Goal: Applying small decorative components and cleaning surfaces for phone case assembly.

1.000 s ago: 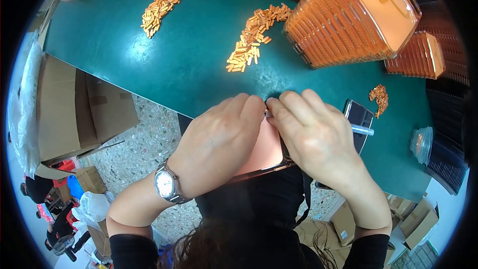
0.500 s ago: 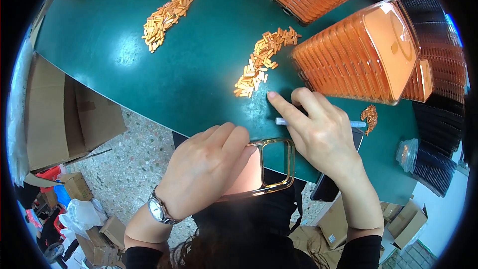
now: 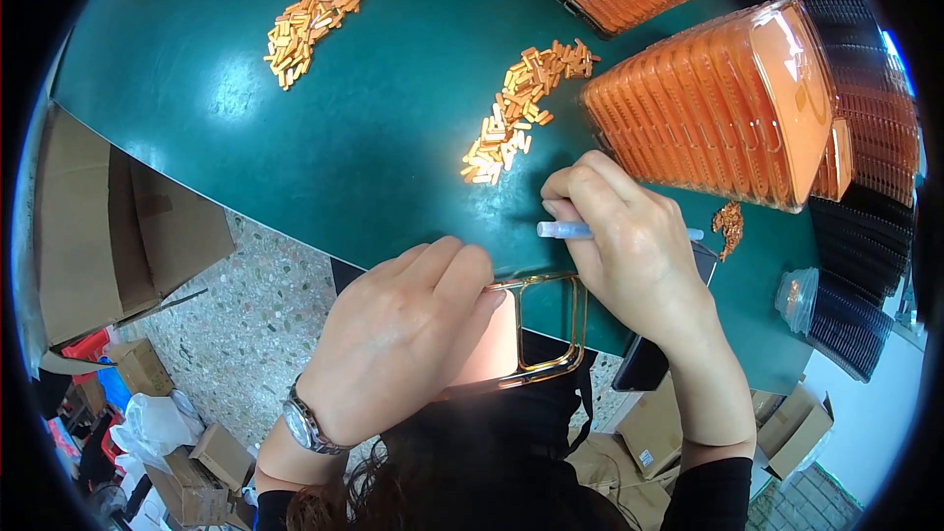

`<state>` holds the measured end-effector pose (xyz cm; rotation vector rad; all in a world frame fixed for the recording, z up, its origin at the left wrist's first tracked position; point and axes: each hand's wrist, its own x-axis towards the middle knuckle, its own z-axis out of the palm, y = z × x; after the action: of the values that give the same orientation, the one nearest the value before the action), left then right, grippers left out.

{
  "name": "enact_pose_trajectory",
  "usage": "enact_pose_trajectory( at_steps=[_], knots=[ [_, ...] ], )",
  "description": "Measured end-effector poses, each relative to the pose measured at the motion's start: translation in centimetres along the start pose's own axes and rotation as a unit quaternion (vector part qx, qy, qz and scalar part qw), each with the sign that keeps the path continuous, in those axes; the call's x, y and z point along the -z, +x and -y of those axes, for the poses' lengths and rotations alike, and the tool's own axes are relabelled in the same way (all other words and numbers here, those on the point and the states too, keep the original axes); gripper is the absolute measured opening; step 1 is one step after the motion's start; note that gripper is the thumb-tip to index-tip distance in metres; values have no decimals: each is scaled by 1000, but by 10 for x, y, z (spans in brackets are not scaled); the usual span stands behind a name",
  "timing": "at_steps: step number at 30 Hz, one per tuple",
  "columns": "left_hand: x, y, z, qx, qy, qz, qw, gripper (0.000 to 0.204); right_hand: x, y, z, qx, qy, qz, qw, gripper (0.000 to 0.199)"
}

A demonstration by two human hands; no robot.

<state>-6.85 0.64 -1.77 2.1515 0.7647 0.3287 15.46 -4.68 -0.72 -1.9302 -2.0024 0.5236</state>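
My left hand [image 3: 408, 320] is closed around a phone case [image 3: 580, 334] with a shiny gold edge. A pale pinkish panel [image 3: 492, 344] covers the part nearest my fingers; the end with the large camera cutout is see-through. To its right, my right hand [image 3: 629, 246] has its fingers curled and tips drawn together just above the table. A slim pale blue pen-like stick [image 3: 565, 229] runs through that hand, its far end showing past the knuckles. Whether a small piece is also pinched in the fingertips is hidden. Just beyond lies a pile of small gold pieces [image 3: 511, 118].
Another gold pile [image 3: 320, 20] lies farther left on the green table [image 3: 393, 138]. Stacks of orange phone cases [image 3: 708, 98] rise at right, beside dark ones [image 3: 855, 305]. A small gold heap [image 3: 728, 226], a clear plastic cup [image 3: 798, 297] and a dark phone-like slab [image 3: 644, 364] sit rightward.
My right index finger, stretched out toward the gold pieces before, has curled back in to the other fingertips. The pale blue stick has shifted slightly left with the hand. My left hand still grips the case.
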Motion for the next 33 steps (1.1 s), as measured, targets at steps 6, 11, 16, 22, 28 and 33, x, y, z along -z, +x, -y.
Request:
enact_pose_trajectory(
  at_steps=[6, 11, 16, 22, 28, 33],
  knots=[
    [2, 1, -2, 11, 10, 8, 1000, 14, 5, -11, -1, -51, 100, -21, 993, 10],
    [3, 6, -6, 23, 23, 21, 999, 14, 2, -6, -2, -52, 78, -18, 995, 10],
    [4, 7, -7, 24, 18, 30, 999, 14, 4, -3, 2, -39, 23, 2, 999, 12],
    [5, 7, -7, 20, 26, 43, 999, 10, -1, -28, 8, 142, 102, -30, 984, 16],
    [8, 8, -6, 38, 31, 57, 997, 10, -26, -27, 8, 242, -67, -112, 961, 16],
    [6, 9, -9, 47, 49, 53, 996, 11, -30, -31, 9, 201, -104, -120, 967, 15]
  ],
)
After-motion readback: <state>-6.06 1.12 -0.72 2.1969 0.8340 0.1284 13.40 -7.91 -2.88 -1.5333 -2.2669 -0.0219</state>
